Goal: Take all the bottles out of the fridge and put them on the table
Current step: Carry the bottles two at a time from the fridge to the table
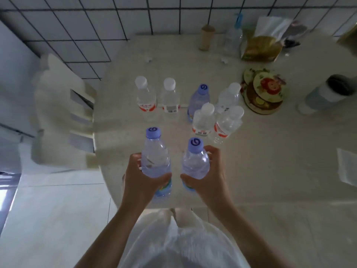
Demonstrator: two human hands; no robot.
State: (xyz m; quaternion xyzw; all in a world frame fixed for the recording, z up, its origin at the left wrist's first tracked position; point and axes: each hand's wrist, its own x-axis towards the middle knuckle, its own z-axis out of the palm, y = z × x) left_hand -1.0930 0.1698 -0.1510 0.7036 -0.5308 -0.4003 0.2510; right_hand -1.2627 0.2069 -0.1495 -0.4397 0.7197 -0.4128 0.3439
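My left hand [140, 177] grips a clear water bottle with a purple cap [155, 157] upright over the near edge of the round beige table [260, 161]. My right hand [209, 176] grips a second purple-capped bottle [195, 161] just beside it. Farther back on the table stand several more bottles: two white-capped ones with red labels [145, 97] [170, 97], another purple-capped one [199, 99], and a cluster of three white-capped ones [228, 120]. The fridge is not in view.
A white chair [61, 113] stands at the table's left edge. At the back right are floral coasters [264, 91], a grey-white cup [326, 93], a yellow bag [260, 47], a cardboard tube [206, 36] and a paper [347, 167]. A tiled wall lies behind.
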